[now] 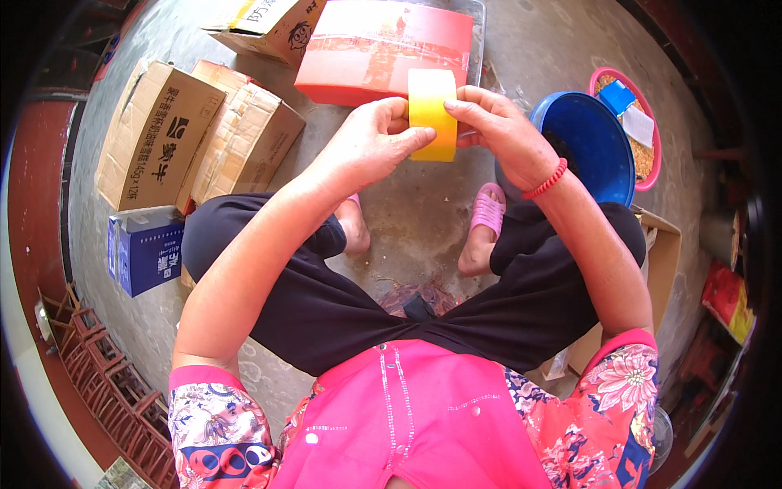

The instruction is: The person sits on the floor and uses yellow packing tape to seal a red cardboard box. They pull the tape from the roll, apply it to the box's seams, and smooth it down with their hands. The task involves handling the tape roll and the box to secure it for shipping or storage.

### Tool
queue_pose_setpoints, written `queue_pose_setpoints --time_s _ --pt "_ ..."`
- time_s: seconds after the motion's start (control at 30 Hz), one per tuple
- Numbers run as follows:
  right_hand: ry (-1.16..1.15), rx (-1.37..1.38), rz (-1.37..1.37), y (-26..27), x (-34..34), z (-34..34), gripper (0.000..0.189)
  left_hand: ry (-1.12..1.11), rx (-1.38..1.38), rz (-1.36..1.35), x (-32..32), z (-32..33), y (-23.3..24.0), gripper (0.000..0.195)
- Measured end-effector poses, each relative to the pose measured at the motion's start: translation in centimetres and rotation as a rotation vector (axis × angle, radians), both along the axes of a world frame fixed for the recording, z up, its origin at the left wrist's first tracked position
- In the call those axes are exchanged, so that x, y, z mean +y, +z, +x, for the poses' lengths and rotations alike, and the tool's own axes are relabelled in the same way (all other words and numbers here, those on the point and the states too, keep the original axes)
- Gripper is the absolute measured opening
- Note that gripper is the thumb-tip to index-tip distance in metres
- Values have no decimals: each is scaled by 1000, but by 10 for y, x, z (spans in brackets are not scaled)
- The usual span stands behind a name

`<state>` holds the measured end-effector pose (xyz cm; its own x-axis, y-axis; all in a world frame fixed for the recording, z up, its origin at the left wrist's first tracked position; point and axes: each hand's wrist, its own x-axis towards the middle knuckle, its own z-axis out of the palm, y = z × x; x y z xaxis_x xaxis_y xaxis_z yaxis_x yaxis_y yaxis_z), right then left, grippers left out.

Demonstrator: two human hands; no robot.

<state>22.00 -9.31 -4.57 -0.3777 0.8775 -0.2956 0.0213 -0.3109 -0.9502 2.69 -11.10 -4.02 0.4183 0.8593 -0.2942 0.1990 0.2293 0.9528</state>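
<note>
A wide roll of yellow adhesive tape (432,116) is held up in front of me, over the floor and just short of a red box (391,52). My left hand (382,137) grips its left side, thumb lying across the yellow face and fingers at the far side. At the roll's right edge, my right hand (504,131) pinches with thumb and fingers; part of those fingers is hidden. A small clear strip shows by the right fingertips, too unclear to name surely. The red box is closed, with strips of tape across its top.
Cardboard cartons (159,137) and a dark blue box (146,247) stand at the left. Another carton (269,27) sits at the far left. On the right are a blue bucket (586,147) and a pink basin (652,165) of orange-brown grains. An open carton (663,257) stands beside my right knee.
</note>
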Motion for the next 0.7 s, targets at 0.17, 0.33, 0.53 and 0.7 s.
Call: queue_pose_setpoints --time_s 0.17,0.33,0.53,0.7 --pt "220 -241 19 2 16 17 26 54 29 21 0 -4 -4 35" --pt "175 -227 311 -6 17 25 29 30 163 23 -5 -2 10 38" --pt "191 -292 288 -16 -1 17 26 -24 201 23 -10 0 -1 45" --pt "119 -394 333 -23 -17 10 33 -63 362 100 -15 7 -1 51"
